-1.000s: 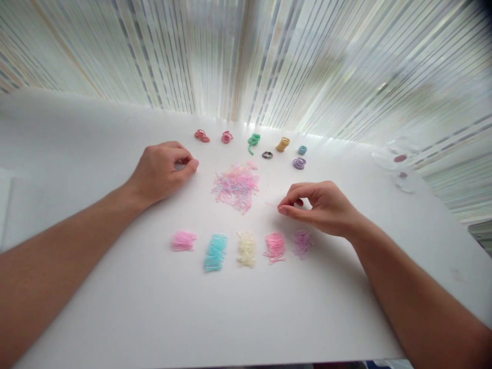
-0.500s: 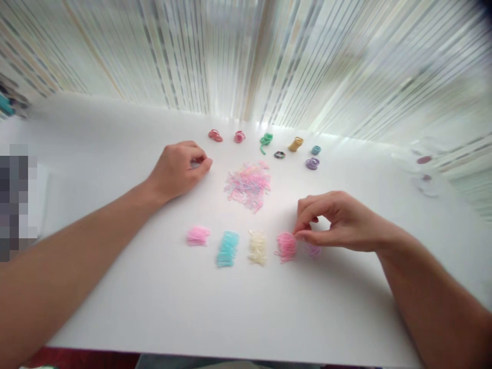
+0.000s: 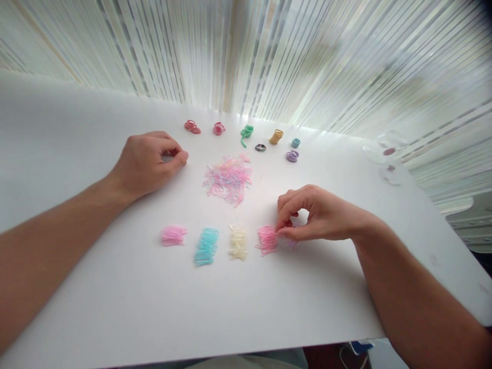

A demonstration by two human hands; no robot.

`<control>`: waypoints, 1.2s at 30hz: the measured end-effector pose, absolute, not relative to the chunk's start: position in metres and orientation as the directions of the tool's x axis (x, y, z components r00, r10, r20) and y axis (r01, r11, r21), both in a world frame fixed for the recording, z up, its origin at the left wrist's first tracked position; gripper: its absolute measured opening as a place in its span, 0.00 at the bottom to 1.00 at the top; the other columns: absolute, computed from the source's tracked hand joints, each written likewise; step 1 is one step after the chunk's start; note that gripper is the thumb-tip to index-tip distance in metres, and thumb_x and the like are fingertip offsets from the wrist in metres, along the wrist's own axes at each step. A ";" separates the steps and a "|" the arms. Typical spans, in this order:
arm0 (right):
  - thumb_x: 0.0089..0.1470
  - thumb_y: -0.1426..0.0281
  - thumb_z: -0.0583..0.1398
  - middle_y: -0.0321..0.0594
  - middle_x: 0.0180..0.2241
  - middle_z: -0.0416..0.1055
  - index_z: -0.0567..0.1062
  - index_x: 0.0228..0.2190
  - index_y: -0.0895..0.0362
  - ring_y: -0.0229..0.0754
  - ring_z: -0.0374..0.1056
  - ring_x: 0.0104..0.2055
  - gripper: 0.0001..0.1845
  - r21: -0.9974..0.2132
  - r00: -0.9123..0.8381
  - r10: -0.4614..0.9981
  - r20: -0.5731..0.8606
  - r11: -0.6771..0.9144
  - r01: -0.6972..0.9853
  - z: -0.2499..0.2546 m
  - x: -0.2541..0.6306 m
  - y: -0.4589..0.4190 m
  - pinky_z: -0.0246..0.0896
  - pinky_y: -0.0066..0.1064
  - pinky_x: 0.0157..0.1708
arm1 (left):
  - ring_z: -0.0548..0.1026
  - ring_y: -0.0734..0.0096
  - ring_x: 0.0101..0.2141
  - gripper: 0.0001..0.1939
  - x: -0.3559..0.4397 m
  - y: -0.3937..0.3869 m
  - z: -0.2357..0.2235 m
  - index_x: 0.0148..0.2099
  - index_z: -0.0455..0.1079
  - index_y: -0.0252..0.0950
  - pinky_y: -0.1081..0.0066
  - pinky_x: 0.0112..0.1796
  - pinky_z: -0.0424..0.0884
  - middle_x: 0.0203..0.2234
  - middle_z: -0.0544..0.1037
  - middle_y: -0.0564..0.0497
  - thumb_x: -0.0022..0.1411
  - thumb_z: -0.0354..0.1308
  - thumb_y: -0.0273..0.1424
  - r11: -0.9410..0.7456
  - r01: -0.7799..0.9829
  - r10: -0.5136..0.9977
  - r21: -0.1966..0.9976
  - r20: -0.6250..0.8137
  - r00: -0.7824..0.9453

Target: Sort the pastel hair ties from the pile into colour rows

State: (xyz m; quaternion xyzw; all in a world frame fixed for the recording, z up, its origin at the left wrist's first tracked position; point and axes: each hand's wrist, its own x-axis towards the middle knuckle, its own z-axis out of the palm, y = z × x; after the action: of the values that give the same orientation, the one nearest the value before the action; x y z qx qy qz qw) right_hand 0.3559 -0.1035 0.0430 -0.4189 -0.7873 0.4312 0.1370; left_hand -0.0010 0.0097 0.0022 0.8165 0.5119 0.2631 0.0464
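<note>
My right hand [image 3: 321,212] is closed in a pinch, thumb and forefinger at the right edge of a bright pink pile of thin bands [image 3: 266,241]; whatever is between the fingertips is too small to make out. Partly hidden beneath that hand lies a lilac pile [image 3: 292,242]. Further left in the same row are a cream pile [image 3: 238,242], a turquoise pile [image 3: 206,247] and a light pink pile [image 3: 173,236]. Behind the row sits a loose heap of mixed pastel bands [image 3: 228,179]. My left hand [image 3: 149,161] rests left of this heap, fingers curled, thumb against forefinger, contents hidden.
Along the back of the white table [image 3: 215,307] lie red coils [image 3: 192,127], a pink coil [image 3: 219,128], a green coil [image 3: 247,134], a yellow roll [image 3: 276,137], a dark ring [image 3: 260,147], a teal roll [image 3: 295,143] and a purple coil [image 3: 292,156]. A string curtain [image 3: 215,56] hangs behind.
The head view has turned right, so everything sits further left in the picture. My right hand stays at the edge of the bright pink pile; the left hand keeps its curled pose.
</note>
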 end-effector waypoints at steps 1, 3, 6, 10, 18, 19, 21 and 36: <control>0.57 0.71 0.71 0.38 0.27 0.80 0.90 0.29 0.53 0.39 0.67 0.29 0.06 -0.790 -0.613 0.776 -0.145 0.282 0.544 0.043 0.356 -0.103 0.65 0.33 0.30 | 0.81 0.59 0.44 0.18 -0.001 0.010 0.002 0.37 0.79 0.36 0.60 0.53 0.75 0.42 0.86 0.45 0.68 0.54 0.43 -0.473 0.812 0.859 0.341 0.383 0.340; 0.57 0.71 0.71 0.38 0.27 0.80 0.90 0.30 0.53 0.39 0.67 0.29 0.06 -0.782 -0.617 0.771 -0.155 0.286 0.554 0.044 0.356 -0.103 0.65 0.32 0.30 | 0.81 0.59 0.44 0.19 -0.001 0.009 0.002 0.37 0.79 0.36 0.60 0.53 0.75 0.42 0.86 0.45 0.69 0.54 0.43 -0.472 0.817 0.858 0.332 0.384 0.340; 0.57 0.70 0.71 0.38 0.28 0.81 0.90 0.30 0.53 0.39 0.67 0.28 0.05 -0.774 -0.598 0.784 -0.163 0.274 0.570 0.044 0.358 -0.101 0.65 0.33 0.30 | 0.80 0.61 0.44 0.18 -0.001 0.009 0.002 0.38 0.80 0.36 0.62 0.52 0.75 0.42 0.86 0.47 0.69 0.54 0.42 -0.463 0.826 0.862 0.323 0.381 0.334; 0.55 0.68 0.72 0.38 0.27 0.81 0.90 0.30 0.53 0.39 0.65 0.28 0.05 -0.785 -0.546 0.826 -0.139 0.244 0.569 0.046 0.365 -0.097 0.64 0.34 0.30 | 0.81 0.60 0.45 0.19 -0.002 0.010 0.001 0.38 0.80 0.36 0.62 0.53 0.75 0.42 0.86 0.48 0.70 0.54 0.43 -0.458 0.835 0.860 0.306 0.391 0.328; 0.55 0.68 0.69 0.37 0.24 0.77 0.87 0.27 0.55 0.37 0.62 0.26 0.07 -0.804 -0.502 0.861 -0.084 0.239 0.545 0.040 0.370 -0.090 0.58 0.34 0.27 | 0.84 0.57 0.45 0.25 -0.005 0.015 -0.003 0.38 0.83 0.37 0.61 0.51 0.74 0.42 0.87 0.45 0.71 0.52 0.49 -0.467 0.844 0.835 0.263 0.445 0.323; 0.56 0.68 0.69 0.36 0.24 0.76 0.86 0.27 0.55 0.37 0.62 0.26 0.07 -0.801 -0.479 0.876 -0.059 0.245 0.547 0.038 0.369 -0.089 0.57 0.34 0.26 | 0.84 0.57 0.45 0.25 -0.006 0.015 -0.003 0.38 0.83 0.37 0.61 0.50 0.74 0.42 0.87 0.45 0.71 0.52 0.48 -0.467 0.846 0.832 0.256 0.450 0.324; 0.57 0.67 0.68 0.36 0.23 0.75 0.86 0.27 0.55 0.38 0.63 0.26 0.08 -0.784 -0.418 0.908 0.013 0.268 0.559 0.033 0.369 -0.087 0.57 0.34 0.26 | 0.84 0.58 0.44 0.25 -0.006 0.015 -0.003 0.38 0.83 0.36 0.61 0.49 0.73 0.41 0.87 0.46 0.71 0.52 0.47 -0.472 0.848 0.826 0.241 0.458 0.329; 0.63 0.61 0.66 0.39 0.30 0.78 0.88 0.35 0.54 0.39 0.66 0.28 0.12 -0.649 -0.208 0.934 0.290 0.352 0.674 -0.002 0.365 -0.079 0.62 0.35 0.30 | 0.84 0.59 0.42 0.16 -0.008 0.018 -0.007 0.34 0.78 0.40 0.62 0.50 0.76 0.38 0.86 0.48 0.69 0.55 0.42 -0.493 0.792 0.841 0.360 0.432 0.327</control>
State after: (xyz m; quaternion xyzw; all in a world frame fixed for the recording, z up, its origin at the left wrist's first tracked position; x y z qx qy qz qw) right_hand 0.3651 -0.0785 -0.0023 -0.5347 -0.7522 0.1957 0.3318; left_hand -0.0082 0.0175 -0.0067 0.8135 0.5017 0.2912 0.0416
